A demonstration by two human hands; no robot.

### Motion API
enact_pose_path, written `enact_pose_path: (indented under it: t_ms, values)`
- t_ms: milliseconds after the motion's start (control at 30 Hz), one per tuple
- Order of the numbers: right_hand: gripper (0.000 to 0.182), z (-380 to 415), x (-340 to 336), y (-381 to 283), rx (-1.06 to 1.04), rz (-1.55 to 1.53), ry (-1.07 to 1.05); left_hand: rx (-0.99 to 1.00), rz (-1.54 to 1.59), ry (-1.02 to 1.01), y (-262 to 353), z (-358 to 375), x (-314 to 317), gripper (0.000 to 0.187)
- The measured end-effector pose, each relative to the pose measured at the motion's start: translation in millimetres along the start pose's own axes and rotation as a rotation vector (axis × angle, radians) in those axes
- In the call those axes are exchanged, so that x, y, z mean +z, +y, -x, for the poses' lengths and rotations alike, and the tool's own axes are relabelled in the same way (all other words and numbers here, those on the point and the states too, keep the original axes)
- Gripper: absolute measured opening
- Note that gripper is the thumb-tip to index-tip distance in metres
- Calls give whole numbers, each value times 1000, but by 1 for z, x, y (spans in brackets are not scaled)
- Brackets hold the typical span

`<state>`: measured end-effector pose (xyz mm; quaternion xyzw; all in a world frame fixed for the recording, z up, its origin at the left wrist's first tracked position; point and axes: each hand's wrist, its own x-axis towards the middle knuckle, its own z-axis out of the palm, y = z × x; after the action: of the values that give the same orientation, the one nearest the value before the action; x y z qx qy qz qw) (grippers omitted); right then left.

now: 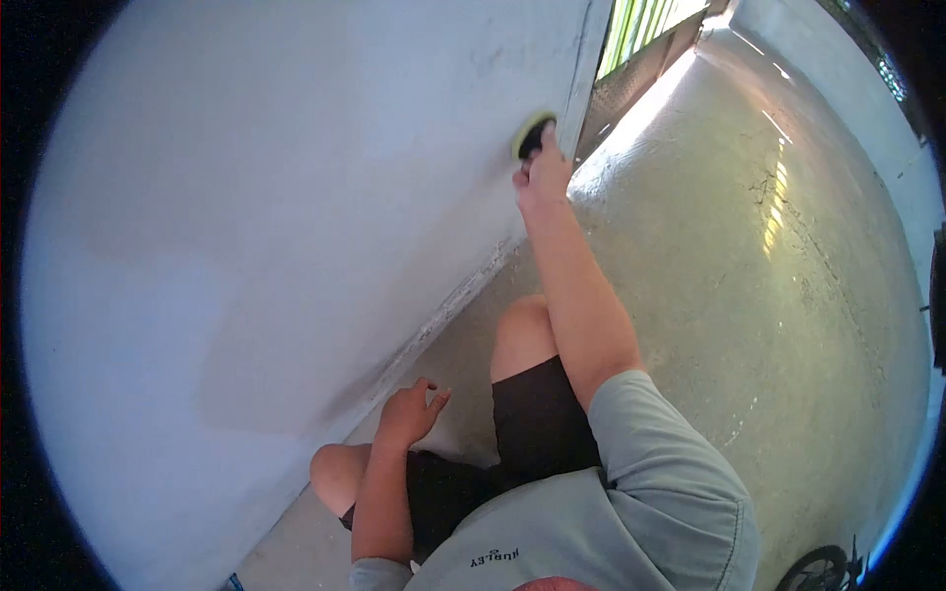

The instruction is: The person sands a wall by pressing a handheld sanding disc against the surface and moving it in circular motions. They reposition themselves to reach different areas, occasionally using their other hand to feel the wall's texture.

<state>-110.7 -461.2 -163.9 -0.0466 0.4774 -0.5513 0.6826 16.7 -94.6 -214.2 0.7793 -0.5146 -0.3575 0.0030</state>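
My right hand (544, 175) is closed around a round pad (533, 137) with a black back and a pale yellow-green rim. The pad lies against the white wall (296, 177), close to the wall's right edge. Lower down, my left hand (411, 412) hangs above my left knee near the foot of the wall, its fingers slightly curled and apart, with nothing visible in it.
A doorway with bright green slats (645, 34) is beyond the wall's edge. The grey concrete floor (709, 266) stretches right to another pale wall (838, 79). A black wheel (816, 571) stands at the bottom right. Flaking paint runs along the near wall's base.
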Motion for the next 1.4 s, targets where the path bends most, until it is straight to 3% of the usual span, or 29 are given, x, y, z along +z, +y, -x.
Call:
enact_pose_path:
  t_ms: [67,100,167,200,267,400,467,500,567,600,667,700,800,833,867,933,967,1000,1067,1100,1133,1233,1267,1300,1333,1400]
  values:
    - [45,56,18,-14,-416,88,-254,-35,-6,-2,-1,1,2,51]
    - [45,47,20,-5,-397,91,-269,-12,-10,0,0,-1,2,51]
    - [42,3,12,12,-699,48,-217,6,-29,10,-2,0,5,51]
    - [42,-24,0,22,-699,38,-221,25,-27,30,-2,-1,8,51]
    - [38,-69,-22,35,-436,58,15,56,-24,52,0,-1,7,51]
    - [39,20,4,8,-221,43,56,41,0,5,-10,-5,10,50]
    - [38,46,12,6,-752,203,-362,41,-13,6,-13,-6,17,50]
    - [38,42,10,11,-744,206,-360,53,-5,4,-11,-7,17,50]
    - [42,30,15,23,-1067,161,-382,62,0,18,-9,-6,15,50]
    - [42,22,13,26,-1066,152,-395,55,10,23,-9,-6,16,50]
    - [46,0,1,20,-686,168,-28,45,32,46,-7,-5,11,50]
    - [51,8,0,16,-484,109,-10,32,30,30,-5,-3,8,50]
    - [46,35,9,16,-508,177,-80,48,11,37,-13,-7,13,49]
    - [52,47,13,21,-759,167,-272,79,-17,54,-14,-7,16,49]
    - [52,59,12,21,-757,175,-265,79,-14,44,-13,-7,18,49]
    - [49,87,12,15,-1130,417,-651,56,13,-18,-6,-7,9,50]
    - [46,85,10,11,-1321,561,-599,52,16,-14,-6,-7,10,50]
    - [46,78,13,9,-1319,558,-609,61,29,2,-7,-8,12,51]
    - [40,58,24,9,-896,65,-366,60,52,36,-8,-5,11,52]
    - [33,50,22,3,-626,71,-192,61,46,38,-7,-2,10,53]
    - [33,65,28,8,-620,81,-214,62,43,39,-8,-2,9,54]
    - [32,129,24,33,-939,255,-557,44,6,-18,-15,-8,14,56]
    - [36,148,22,44,-1202,418,-643,47,8,-35,-13,-7,14,56]
    - [38,167,18,48,-1255,441,-915,32,3,-59,-10,-6,10,56]
    - [37,162,18,50,-1734,569,-986,18,-6,-73,-8,-7,6,56]
    - [38,152,18,59,-1574,427,-973,42,-16,-41,-4,-8,5,56]
